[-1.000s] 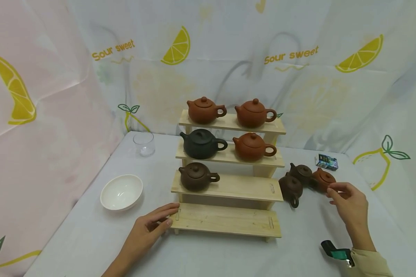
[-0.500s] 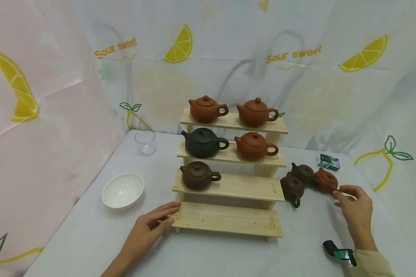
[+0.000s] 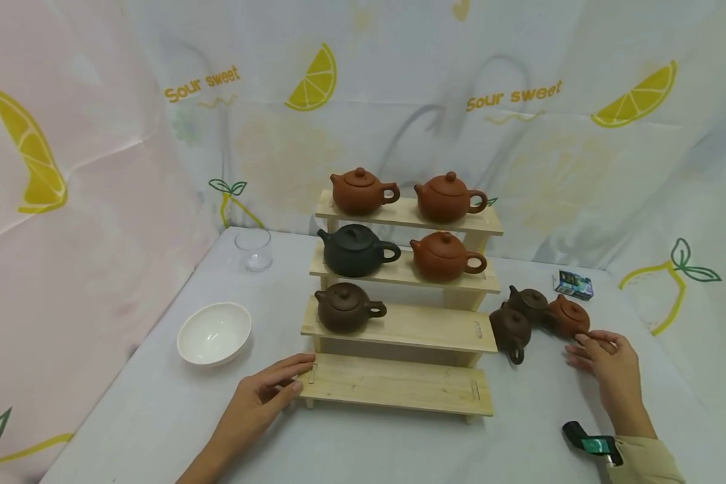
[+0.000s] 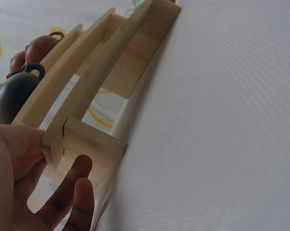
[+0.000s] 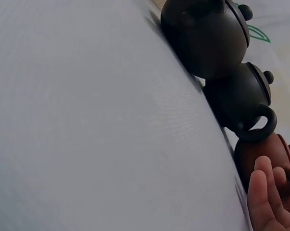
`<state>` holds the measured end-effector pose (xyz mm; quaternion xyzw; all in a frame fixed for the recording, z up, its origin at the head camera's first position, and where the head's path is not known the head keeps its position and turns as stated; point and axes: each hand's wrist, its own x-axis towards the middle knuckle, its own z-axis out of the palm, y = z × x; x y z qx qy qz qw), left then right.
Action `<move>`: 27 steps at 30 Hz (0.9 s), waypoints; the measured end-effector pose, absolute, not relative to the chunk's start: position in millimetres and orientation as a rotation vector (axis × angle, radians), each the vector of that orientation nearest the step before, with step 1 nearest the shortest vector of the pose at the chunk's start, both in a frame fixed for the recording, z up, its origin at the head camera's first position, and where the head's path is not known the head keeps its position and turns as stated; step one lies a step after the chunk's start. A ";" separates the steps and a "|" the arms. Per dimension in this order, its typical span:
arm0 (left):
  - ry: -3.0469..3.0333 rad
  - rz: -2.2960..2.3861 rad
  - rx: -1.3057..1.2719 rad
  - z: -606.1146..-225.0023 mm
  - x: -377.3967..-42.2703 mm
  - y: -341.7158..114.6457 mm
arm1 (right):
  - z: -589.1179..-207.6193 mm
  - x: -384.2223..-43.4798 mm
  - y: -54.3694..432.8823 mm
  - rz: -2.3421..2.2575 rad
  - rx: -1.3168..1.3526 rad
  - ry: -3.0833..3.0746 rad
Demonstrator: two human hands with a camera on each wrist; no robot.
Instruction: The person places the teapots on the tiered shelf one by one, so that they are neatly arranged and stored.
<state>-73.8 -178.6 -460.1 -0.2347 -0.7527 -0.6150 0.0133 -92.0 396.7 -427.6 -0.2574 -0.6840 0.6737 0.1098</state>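
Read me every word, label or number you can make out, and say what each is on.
"Sour sweet": in orange on the backdrop, left of a lemon slice.
"Sour sweet": again on the backdrop, farther right, left of another lemon slice.
Small box: its print is too small to read.

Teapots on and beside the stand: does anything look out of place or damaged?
No damage shows. Two dark brown teapots and a reddish teapot crowd beside the stepped wooden stand, looking unsorted: the shelved teapots stand apart, spouts left.
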 end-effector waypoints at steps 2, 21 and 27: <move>-2.349 -1.908 -0.733 -459.8 -73.7 -178.4 | -429.5 -92.2 397.7 2.044 -0.717 -1.952; -2.305 -1.899 -0.764 -456.9 -72.8 -176.4 | -432.8 -92.7 396.0 2.209 -0.647 -1.554; -2.319 -1.918 -0.751 -457.4 -73.1 -176.9 | -432.2 -93.0 394.7 2.200 -0.643 -1.493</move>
